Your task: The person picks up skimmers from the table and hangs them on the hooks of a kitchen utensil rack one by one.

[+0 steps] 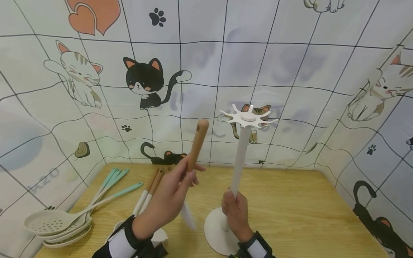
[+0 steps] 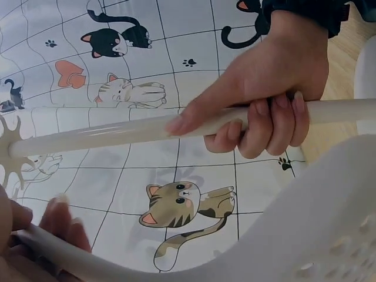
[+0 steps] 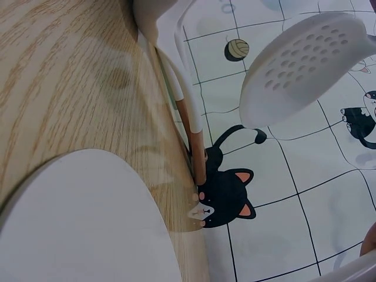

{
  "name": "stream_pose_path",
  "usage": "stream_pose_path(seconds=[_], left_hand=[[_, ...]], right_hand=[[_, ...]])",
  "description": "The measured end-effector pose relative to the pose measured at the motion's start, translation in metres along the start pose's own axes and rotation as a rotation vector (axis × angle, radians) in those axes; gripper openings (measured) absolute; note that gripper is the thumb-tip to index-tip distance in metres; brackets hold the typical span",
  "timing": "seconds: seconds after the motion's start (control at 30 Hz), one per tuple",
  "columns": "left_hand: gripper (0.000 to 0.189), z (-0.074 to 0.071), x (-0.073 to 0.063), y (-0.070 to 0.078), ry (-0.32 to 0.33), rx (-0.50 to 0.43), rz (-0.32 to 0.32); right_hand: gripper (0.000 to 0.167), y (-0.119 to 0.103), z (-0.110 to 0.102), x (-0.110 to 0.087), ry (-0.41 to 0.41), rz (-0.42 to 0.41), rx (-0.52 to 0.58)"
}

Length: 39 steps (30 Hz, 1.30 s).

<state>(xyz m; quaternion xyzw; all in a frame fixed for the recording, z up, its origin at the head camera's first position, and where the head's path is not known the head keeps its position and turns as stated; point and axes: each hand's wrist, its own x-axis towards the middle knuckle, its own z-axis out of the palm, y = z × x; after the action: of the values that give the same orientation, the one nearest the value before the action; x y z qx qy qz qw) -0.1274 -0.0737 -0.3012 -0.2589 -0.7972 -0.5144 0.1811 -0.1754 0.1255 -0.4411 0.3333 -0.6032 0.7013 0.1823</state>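
My left hand (image 1: 171, 191) holds a white skimmer by its wooden handle (image 1: 197, 143), the handle end pointing up. Its perforated head (image 3: 305, 64) shows in the right wrist view, and partly at the lower right of the left wrist view. My right hand (image 1: 237, 213) grips the white pole (image 1: 241, 157) of a utensil stand, low down near its round base (image 1: 214, 233). A ring of hooks (image 1: 248, 117) tops the pole, with nothing hanging from it. The skimmer and the stand are apart.
Several cream skimmers (image 1: 48, 222) with mint handle ends lie stacked at the table's left. White utensils with wooden handles (image 1: 156, 181) lie behind my left forearm, partly hidden. A cat-print sheet (image 1: 200, 64) surrounds the wooden table (image 1: 290, 200).
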Motion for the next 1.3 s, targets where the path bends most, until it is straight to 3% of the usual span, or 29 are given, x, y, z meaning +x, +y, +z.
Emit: stream_pose_path(seconds=[0.43, 0.67, 0.9, 1.3], left_hand=[[0.014, 0.002, 0.022, -0.005, 0.052, -0.037, 0.111], [0.027, 0.003, 0.038, 0.0, 0.039, -0.115, 0.137], [0.021, 0.003, 0.046, 0.0, -0.027, -0.142, 0.115], [0.023, 0.009, 0.049, -0.002, -0.073, -0.177, 0.056]], right_hand=[[0.033, 0.002, 0.0, 0.001, -0.006, -0.052, -0.011], [0.034, 0.001, 0.0, 0.001, -0.007, -0.054, 0.002], [0.035, 0.002, 0.0, 0.002, 0.002, -0.049, -0.012], [0.035, 0.002, 0.0, 0.001, 0.002, -0.038, -0.008]])
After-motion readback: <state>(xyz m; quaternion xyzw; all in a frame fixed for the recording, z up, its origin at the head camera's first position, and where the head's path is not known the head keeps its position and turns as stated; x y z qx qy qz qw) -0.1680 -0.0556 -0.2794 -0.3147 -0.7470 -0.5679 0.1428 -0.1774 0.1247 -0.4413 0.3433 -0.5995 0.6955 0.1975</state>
